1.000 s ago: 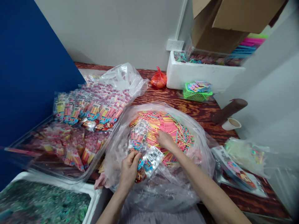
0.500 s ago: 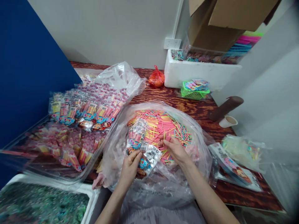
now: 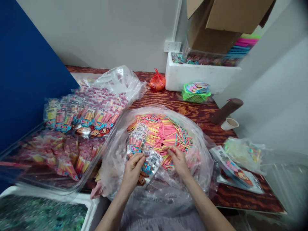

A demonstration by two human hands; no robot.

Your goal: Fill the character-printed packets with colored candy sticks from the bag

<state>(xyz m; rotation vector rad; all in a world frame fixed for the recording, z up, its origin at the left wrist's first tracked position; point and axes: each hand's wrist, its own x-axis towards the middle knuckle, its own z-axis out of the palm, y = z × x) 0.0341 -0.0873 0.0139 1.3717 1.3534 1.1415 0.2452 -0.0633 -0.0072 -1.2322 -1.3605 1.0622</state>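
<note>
Place: small packing workshop, by the look | wood-grain bench (image 3: 156,98) along bare wall (image 3: 108,32), socket plate (image 3: 172,46) | coloured sticks (image 3: 166,128) loose in bulk, open plastic bag (image 3: 206,166) | filled packets (image 3: 68,154) massed in clear tub (image 3: 80,186) | stock in white foam box (image 3: 199,75), cardboard carton (image 3: 214,35) above | paper cup (image 3: 229,124) near bench edge

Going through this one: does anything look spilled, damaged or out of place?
I see no clear damage. Mildly odd: an uncovered paper cup on the wooden table, near the open plastic bag of coloured sticks. The brown cylinder beside it looks tilted, possibly lens distortion.
</note>
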